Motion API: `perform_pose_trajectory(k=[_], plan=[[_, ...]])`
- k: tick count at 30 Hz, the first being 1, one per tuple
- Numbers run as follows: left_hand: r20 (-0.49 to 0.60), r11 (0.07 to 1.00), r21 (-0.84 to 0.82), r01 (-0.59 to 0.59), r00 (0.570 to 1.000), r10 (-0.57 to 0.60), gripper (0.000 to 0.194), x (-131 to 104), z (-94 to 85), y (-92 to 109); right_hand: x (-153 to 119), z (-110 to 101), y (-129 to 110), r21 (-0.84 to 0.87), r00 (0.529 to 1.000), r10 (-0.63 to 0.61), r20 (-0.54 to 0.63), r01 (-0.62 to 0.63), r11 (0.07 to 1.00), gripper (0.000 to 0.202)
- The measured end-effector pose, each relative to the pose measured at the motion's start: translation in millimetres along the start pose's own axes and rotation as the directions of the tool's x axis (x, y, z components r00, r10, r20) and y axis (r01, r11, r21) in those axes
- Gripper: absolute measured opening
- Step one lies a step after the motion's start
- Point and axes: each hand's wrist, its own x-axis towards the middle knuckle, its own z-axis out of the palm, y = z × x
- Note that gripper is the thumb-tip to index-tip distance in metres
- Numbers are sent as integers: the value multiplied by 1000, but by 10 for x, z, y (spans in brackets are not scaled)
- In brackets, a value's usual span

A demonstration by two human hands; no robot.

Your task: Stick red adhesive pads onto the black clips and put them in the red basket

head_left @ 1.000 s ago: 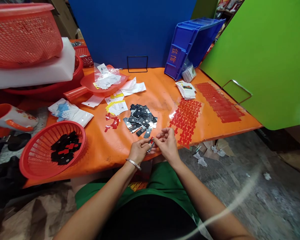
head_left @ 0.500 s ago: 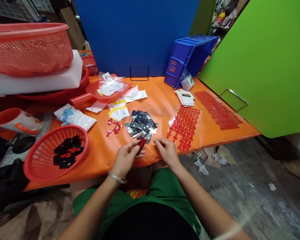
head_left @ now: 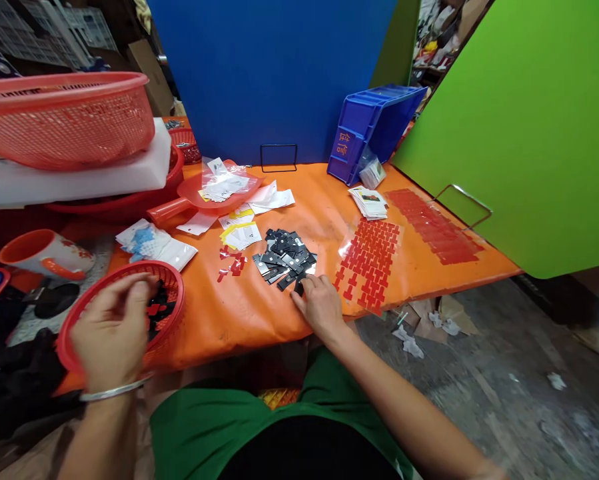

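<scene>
My left hand point(head_left: 113, 333) is over the red plastic basket point(head_left: 172, 347), its fingers loosely bent, slightly blurred and apart, with no piece visible in them. Black pieces point(head_left: 164, 307), some with red patches, lie in the basket, partly hidden behind that hand. At the near edge of a pile of small flat black pieces point(head_left: 286, 253), my right hand point(head_left: 322, 307) has thumb and fingertips closed on one black piece point(head_left: 299, 287). Right of this hand lies a clear sheet of red T-shaped stickers point(head_left: 374, 257). Several loose red stickers point(head_left: 233, 263) are left of the pile.
A red dustpan point(head_left: 189, 197) holds bagged white cards. A mug point(head_left: 46, 253) and stacked baskets point(head_left: 69, 120) stand left. Blue point(head_left: 274, 73) and green point(head_left: 519, 133) panels border the orange table point(head_left: 214, 333). A blue bin point(head_left: 352, 127) stands behind stacked cards point(head_left: 369, 202).
My left hand has moved left from the pile to over the basket, and the black piece with red is no longer visible in it. My right hand has moved slightly left to the pile.
</scene>
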Motion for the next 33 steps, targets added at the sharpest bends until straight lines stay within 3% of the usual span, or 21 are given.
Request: perform_pose_trajectory(k=[2,4,7,9,11,12,14,16,18,20,22,23,24,26,28,30,33], plan=[[206,961,-180,208,964,-170,30,-203,286,51,-28,-23,35,45,999,2,-34,-1,999,13],[476,797,-351,491,827,-300,32,-407,580,84,-61,-63,79,134,995,23,-102,-9,991,17],[649,540,-398,741,644,-405,32,-697,959,131,-116,-140,124,352,966,132,-224,-46,935,23],[691,423,-360,832,542,-478,32,-876,1147,182,-161,-181,116,558,935,286,-210,-125,820,24],[736,335,-317,887,453,-504,33,-1029,1284,241,-214,-193,75,747,906,418,-64,-234,622,27],[759,305,-311,900,428,-490,32,-1089,1336,266,-244,-189,46,810,892,451,26,-284,514,29],[789,267,-338,902,427,-442,28,-1165,1415,297,-305,-170,-15,873,872,459,168,-348,341,32],[777,270,-391,880,473,-415,30,-1169,1461,296,-364,-160,-66,889,875,428,225,-364,277,33],[759,333,-402,853,514,-400,32,-1105,1471,275,-415,-179,-90,883,900,370,233,-355,308,32],[758,500,-346,794,551,-350,30,-998,1441,248,-453,-220,-73,859,932,310,188,-309,409,28],[750,787,-232,572,620,-230,24,-884,1382,225,-472,-262,-4,802,959,269,87,-228,552,22],[734,917,-155,368,664,-142,22,-837,1350,213,-472,-279,53,757,968,248,23,-179,629,19],[717,989,-67,133,695,-45,20,-800,1321,198,-464,-291,128,702,973,227,-40,-134,700,16],[699,957,106,-270,705,121,21,-766,1284,152,-424,-309,328,585,970,198,-138,-82,807,13],[710,855,212,-473,676,198,22,-777,1281,83,-363,-328,585,469,958,217,-189,-106,877,12],[734,795,248,-554,643,219,24,-810,1300,5,-297,-350,863,369,942,269,-200,-182,912,11],[741,781,253,-571,634,223,26,-834,1335,-79,-224,-368,1220,268,924,345,-168,-294,918,11]])
